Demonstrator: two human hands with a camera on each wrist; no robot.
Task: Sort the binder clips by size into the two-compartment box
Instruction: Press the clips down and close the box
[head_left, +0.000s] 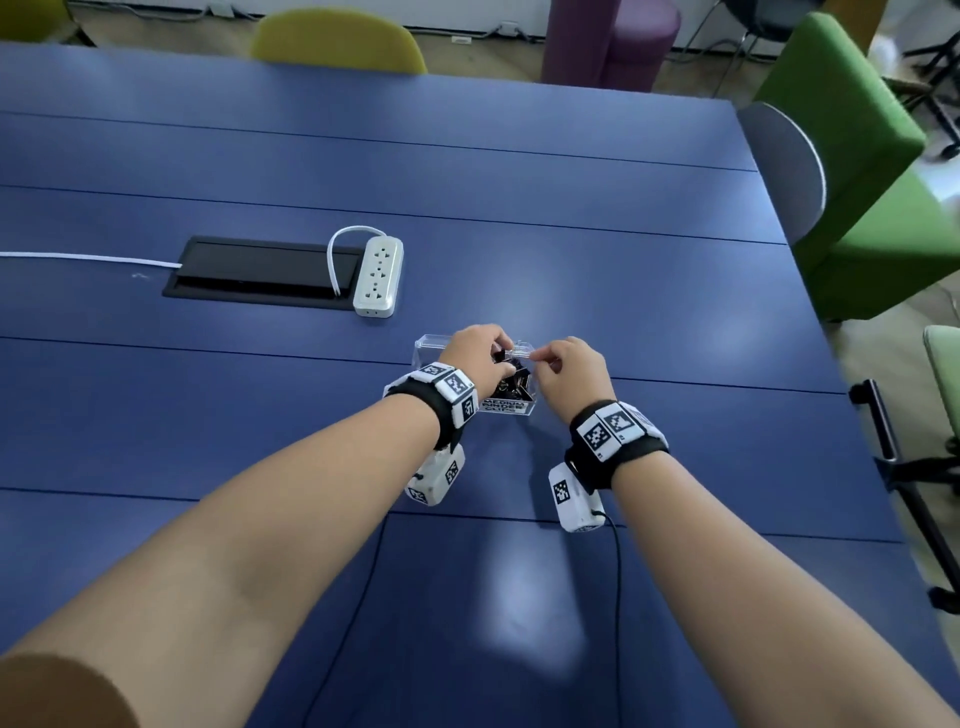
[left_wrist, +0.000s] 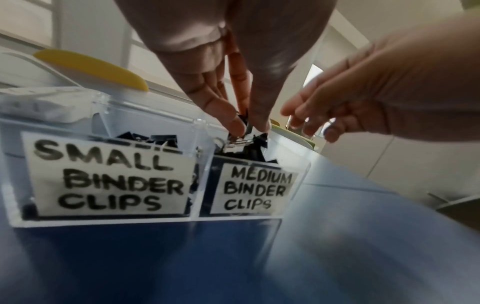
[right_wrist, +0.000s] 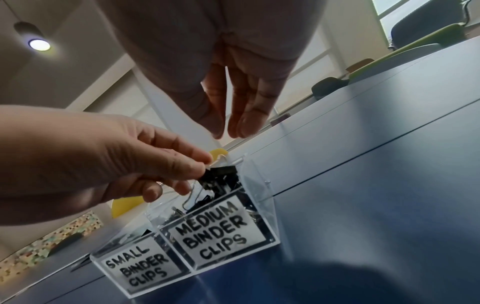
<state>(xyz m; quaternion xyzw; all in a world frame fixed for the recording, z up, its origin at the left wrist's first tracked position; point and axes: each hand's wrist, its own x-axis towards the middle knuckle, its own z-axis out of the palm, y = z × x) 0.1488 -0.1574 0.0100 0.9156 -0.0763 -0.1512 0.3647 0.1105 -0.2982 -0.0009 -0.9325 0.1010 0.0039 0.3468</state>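
Clip (right_wrist: 221, 174): light, stiff, slick steel; pinch its body | your left hand (head_left: 475, 353) pinches it over box (left_wrist: 202, 131) medium compartment | right hand (head_left: 569, 371) loosely curled, apparently empty

i see both hands (head_left: 475, 353) (head_left: 569, 369) crowding over the box (head_left: 431, 345); the power strip (head_left: 379, 275) lies well beyond it, with bare blue table (head_left: 649, 291) to the right.

A blue table (head_left: 571, 208) carries a clear two-compartment box (head_left: 431, 347); beyond it to the left lie a white power strip (head_left: 378, 275) and a black cable hatch (head_left: 260, 273).
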